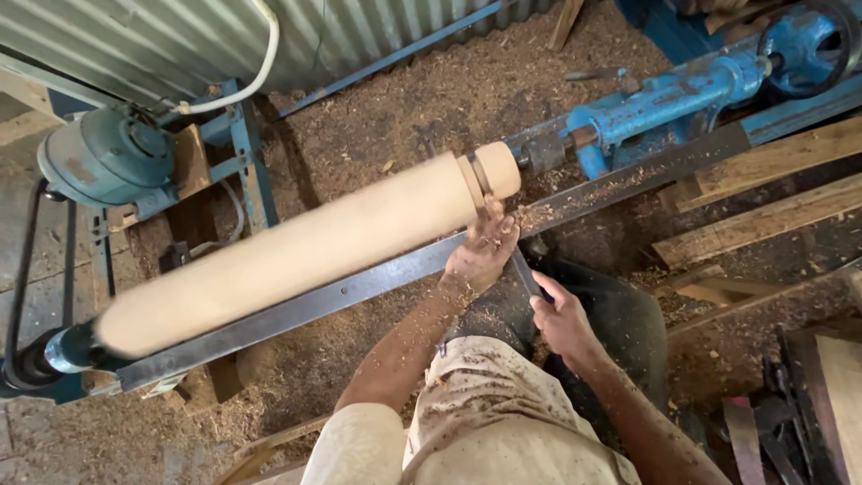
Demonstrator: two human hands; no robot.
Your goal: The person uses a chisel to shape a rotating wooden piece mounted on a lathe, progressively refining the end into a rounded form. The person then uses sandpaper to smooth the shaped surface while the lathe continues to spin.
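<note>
— Holding a dark tool (523, 272), is that what both hands do?

— Yes. The right hand (563, 319) is wrapped tight around the low end of the tool. The left hand (483, 251) curls over the top end and presses it down on the long metal bar (359, 286). Little wood chips stick to that hand and arm.

— What does the tool look like?

— It is thin, straight and dark. Only a short piece shows between the two hands. Its tip is hidden under the left fingers, so I cannot tell its shape.

— And the big wood piece?

— The wooden roll (305, 247) is long, round, smooth and pale. It looks blurry. Near its right end there is a thin cut groove (479, 177), just above the left hand. The tool points up at that spot, and the roll lies above and to the left of both hands.

— What holds the roll?

— The right end meets a blue metal part (664, 99). The left end meets a dark round piece, and I cannot see well how they join. A blue-green motor (106, 157) sits at the far left with a black belt (22, 269).

— What else is around?

— Sawdust (431, 99) covers the ground. Wood planks (763, 193) lie at the right, cut off by the edge. The person's pale, dusty clothes (485, 413) fill the bottom.
</note>
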